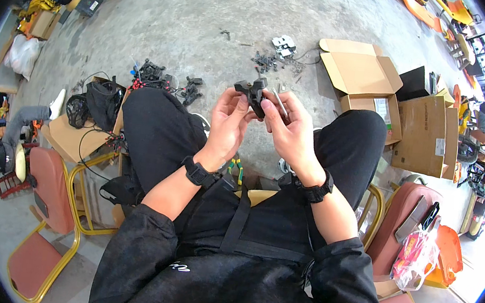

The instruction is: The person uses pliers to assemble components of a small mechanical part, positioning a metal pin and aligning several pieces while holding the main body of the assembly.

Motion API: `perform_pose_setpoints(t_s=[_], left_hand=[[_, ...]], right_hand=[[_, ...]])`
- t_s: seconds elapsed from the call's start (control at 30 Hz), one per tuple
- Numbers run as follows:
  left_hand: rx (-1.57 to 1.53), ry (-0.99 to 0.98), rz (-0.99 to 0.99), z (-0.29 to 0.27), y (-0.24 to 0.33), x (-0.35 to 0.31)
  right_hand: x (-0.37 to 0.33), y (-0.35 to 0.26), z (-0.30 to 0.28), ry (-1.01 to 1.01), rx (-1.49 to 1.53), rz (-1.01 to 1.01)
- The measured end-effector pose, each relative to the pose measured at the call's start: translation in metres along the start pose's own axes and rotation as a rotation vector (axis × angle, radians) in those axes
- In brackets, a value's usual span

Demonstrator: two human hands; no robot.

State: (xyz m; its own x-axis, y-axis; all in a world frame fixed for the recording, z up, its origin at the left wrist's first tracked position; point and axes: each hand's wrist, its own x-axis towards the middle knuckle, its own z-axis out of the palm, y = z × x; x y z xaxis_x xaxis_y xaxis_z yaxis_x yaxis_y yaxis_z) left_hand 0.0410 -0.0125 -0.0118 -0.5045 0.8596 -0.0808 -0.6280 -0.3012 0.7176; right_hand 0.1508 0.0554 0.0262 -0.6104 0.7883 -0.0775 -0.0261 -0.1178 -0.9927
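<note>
Between my knees, both hands are raised around a small black plastic part with several blocky ends. My left hand pinches it between thumb and fingers. Against the part's right side rests the thumb of my right hand. A slim silver metal tool sticks up out of my right fingers; its kind cannot be made out. Each wrist wears a black band. On the floor beyond my left knee lies a pile of black parts with red bits and cables.
Farther out lie small black pieces and a white mechanical part. An opened cardboard box and a taller box stand right. A black mesh bag sits left. Chairs flank me; other people sit at the far left.
</note>
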Motion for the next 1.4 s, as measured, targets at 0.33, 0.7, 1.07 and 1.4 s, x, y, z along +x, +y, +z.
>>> perform_pose_setpoints(t_s=[0.33, 0.7, 1.07, 1.4], left_hand=[[-0.599, -0.077, -0.317, 0.005, 0.015, 0.015], [-0.757, -0.046, -0.272, 0.015, 0.021, 0.021], [-0.778, 0.030, -0.292, 0.014, 0.025, 0.021], [-0.596, 0.131, -0.382, 0.010, 0.019, 0.024]], right_hand=[[0.012, 0.000, 0.004, -0.107, -0.781, -0.701], [0.014, 0.003, -0.003, -0.163, -0.675, -0.848], [0.007, -0.002, 0.007, -0.123, -0.564, -0.823], [0.008, -0.001, 0.004, -0.065, -0.583, -0.652]])
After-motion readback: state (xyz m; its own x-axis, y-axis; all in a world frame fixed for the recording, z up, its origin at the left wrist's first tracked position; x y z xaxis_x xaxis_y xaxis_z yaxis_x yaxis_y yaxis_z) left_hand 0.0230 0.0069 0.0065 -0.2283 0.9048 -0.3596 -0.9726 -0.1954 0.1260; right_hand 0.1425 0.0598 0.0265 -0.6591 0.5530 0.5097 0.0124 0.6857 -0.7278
